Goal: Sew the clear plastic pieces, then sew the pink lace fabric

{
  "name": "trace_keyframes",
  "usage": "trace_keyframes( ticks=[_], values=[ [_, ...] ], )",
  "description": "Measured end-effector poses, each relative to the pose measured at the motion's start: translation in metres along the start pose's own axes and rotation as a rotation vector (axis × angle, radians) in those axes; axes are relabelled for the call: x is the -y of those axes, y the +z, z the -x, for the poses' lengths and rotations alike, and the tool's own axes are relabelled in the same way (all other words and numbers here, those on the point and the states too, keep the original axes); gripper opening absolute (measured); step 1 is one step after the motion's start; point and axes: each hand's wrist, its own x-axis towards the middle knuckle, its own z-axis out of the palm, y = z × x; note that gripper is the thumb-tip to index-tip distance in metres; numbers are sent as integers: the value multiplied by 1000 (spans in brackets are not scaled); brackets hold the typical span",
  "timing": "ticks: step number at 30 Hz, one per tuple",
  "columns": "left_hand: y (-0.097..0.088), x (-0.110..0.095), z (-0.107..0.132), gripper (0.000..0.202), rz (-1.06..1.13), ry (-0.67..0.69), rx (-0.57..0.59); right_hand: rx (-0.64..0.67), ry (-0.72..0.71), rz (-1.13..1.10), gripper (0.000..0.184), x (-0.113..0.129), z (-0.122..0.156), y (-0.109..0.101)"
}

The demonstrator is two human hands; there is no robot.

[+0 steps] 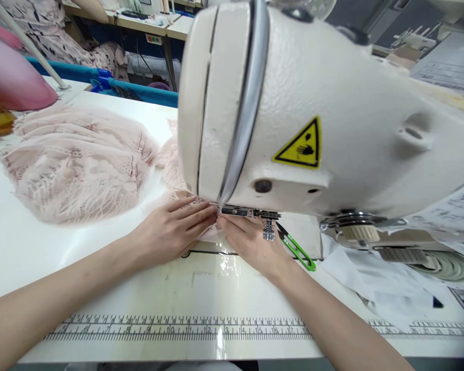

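Pale pink lace fabric (174, 167) lies under the head of a white sewing machine (332, 103). My left hand (174, 226) rests on this fabric with its fingers stretched out and flat, their tips close to the needle area. From the other side, my right hand (251, 239) reaches in under the machine head. Its fingers draw together at the fabric's edge and nearly meet the left fingertips; the machine hides some of them. The needle itself is hidden. Green-handled thread snips (297, 248) lie just right of my right wrist.
A gathered pile of pink lace (81, 165) sits on the white table (81, 242) at left. A printed ruler (185, 328) runs along the front edge. White paper (375, 283) lies at right, and a pink rounded object (15, 67) stands at far left. Another person (81, 41) sits beyond.
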Motion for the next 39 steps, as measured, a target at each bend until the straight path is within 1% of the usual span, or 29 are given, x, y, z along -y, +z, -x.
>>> trace_keyframes(
  ticks=[3,7,12,16,21,25,30,39],
  values=[
    [-1,3,3,39,53,55,-12,24,-62,-41,21,1,-2,2],
    [-3,8,4,37,95,41,-4,21,-73,-108,21,3,-1,8],
    [-4,10,3,34,68,19,6,-25,-72,-78,21,11,-2,12],
    [-3,10,2,31,37,13,2,-57,-49,-47,19,17,-4,12],
    [-3,8,4,34,36,-7,22,-92,-73,-47,16,16,-7,9],
    [-3,9,6,36,30,14,37,-103,-105,-37,14,14,-9,7],
    [-4,8,5,35,-8,35,34,-127,-108,-36,12,14,-9,7],
    [-5,3,2,35,-63,1,34,-75,-89,-79,16,11,-7,7]
  ],
)
